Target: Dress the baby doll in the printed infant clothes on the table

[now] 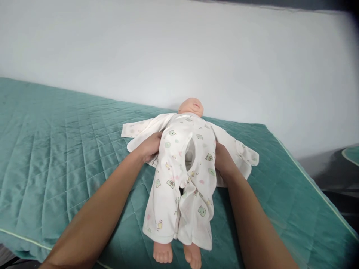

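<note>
A baby doll lies on its back, head away from me and feet toward me. It wears a long-sleeved white top with sleeves spread sideways and open-crotch white trousers printed with green animal faces. My left hand touches the left side of the trousers at hip height, its fingertips tucked out of sight by the cloth. On the opposite side, my right hand reaches against or under the trousers, fingers hidden. Whether either hand grips the cloth cannot be made out. Both bare feet stick out below the trouser legs.
A green quilted cover spreads under the doll, its light piped edge sloping down at right. A pale wall rises right behind the doll's head. Another green-topped surface shows at the far right.
</note>
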`<state>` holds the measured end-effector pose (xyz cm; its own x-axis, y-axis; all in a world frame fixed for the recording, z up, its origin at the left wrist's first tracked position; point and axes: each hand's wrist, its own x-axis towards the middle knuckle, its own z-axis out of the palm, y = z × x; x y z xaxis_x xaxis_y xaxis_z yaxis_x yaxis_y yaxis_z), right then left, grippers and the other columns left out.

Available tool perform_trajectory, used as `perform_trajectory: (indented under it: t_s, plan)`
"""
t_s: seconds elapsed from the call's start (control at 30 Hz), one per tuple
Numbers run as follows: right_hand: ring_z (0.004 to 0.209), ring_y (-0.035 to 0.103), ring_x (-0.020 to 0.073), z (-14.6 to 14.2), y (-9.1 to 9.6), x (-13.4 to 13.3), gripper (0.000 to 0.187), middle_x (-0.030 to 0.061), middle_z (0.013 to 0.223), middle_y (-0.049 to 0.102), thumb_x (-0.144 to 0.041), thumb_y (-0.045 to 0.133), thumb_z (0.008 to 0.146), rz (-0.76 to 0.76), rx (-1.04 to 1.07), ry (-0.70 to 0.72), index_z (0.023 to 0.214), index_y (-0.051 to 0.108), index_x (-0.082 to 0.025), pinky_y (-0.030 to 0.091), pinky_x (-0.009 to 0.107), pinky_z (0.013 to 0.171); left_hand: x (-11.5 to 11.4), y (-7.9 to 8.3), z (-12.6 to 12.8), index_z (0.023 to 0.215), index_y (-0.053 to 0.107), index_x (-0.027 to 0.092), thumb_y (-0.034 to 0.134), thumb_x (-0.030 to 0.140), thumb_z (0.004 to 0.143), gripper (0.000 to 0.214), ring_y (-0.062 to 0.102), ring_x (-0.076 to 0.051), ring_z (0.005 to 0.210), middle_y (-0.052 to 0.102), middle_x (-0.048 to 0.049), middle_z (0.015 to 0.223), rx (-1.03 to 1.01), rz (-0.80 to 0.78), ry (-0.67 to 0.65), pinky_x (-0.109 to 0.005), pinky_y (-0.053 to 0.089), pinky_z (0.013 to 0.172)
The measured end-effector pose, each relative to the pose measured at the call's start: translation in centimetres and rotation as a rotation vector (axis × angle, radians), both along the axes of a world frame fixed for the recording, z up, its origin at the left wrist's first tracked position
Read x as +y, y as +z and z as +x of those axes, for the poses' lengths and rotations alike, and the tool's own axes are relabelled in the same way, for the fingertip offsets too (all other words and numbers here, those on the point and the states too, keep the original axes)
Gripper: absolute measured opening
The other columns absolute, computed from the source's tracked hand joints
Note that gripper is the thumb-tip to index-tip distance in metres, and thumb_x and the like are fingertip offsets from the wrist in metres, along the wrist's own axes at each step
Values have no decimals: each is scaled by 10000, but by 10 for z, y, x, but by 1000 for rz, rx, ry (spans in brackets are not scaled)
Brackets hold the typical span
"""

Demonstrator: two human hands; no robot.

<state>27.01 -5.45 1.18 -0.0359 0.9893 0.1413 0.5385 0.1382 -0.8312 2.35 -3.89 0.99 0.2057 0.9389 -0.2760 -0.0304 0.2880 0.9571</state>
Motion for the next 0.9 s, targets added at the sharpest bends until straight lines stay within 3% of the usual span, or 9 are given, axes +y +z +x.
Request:
perform_trajectory:
  t_s: [0.33,0.57,0.77,0.9]
  plan:
    - [1082,660,321,-5,4,-4,293,59,1107,762,-293,670,690,156,166,-52,950,752,-187,521,432,955,-1,-4,3,869,734,156,751,207,647,228,696,-223,817,766,-53,839,-199,136,79,-325,551,754]
    - [984,681,285,-8,-1,-6,248,35,934,770,-356,692,706,5,337,-89,896,738,-203,555,413,887,-1,0,8,843,727,146,749,302,692,218,669,-194,724,742,-47,778,-303,106,90,-296,522,676]
    - [1136,635,332,-8,10,-6,291,89,1166,741,-305,658,736,52,174,-113,993,741,-194,519,461,981,-10,5,20,859,693,148,734,349,741,236,653,-207,779,709,-24,721,-295,162,228,-303,517,726]
    - [1103,661,339,-7,10,-5,242,93,1129,757,-298,664,744,-22,203,-12,942,758,-196,537,476,961,-11,5,21,846,680,181,682,374,774,206,661,-233,783,702,-33,719,-273,162,203,-344,536,745]
